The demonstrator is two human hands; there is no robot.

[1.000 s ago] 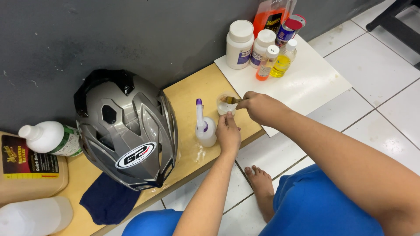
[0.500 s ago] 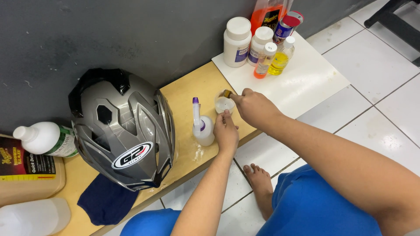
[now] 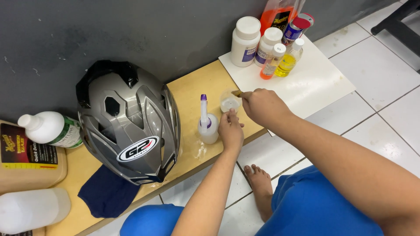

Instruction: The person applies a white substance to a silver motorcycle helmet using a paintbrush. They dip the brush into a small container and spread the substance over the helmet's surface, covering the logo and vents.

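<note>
While cupped, small clear cup [image 3: 229,101] between hands.

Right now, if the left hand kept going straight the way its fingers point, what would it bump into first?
The left hand already touches the small clear cup; beyond it, bare bench and wall, as far as depth shows.

Wooden bench [image 3: 192,89], grey helmet [image 3: 129,124], blue cloth [image 3: 105,194], nozzle bottle [image 3: 208,126]

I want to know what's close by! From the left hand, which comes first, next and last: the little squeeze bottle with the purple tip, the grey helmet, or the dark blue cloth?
Measured from the left hand:
1. Squeeze bottle, right beside the hand on the wooden bench.
2. Grey helmet, farther along the bench, against the wall.
3. Dark blue cloth, beyond the helmet, at the bench's front edge.
</note>
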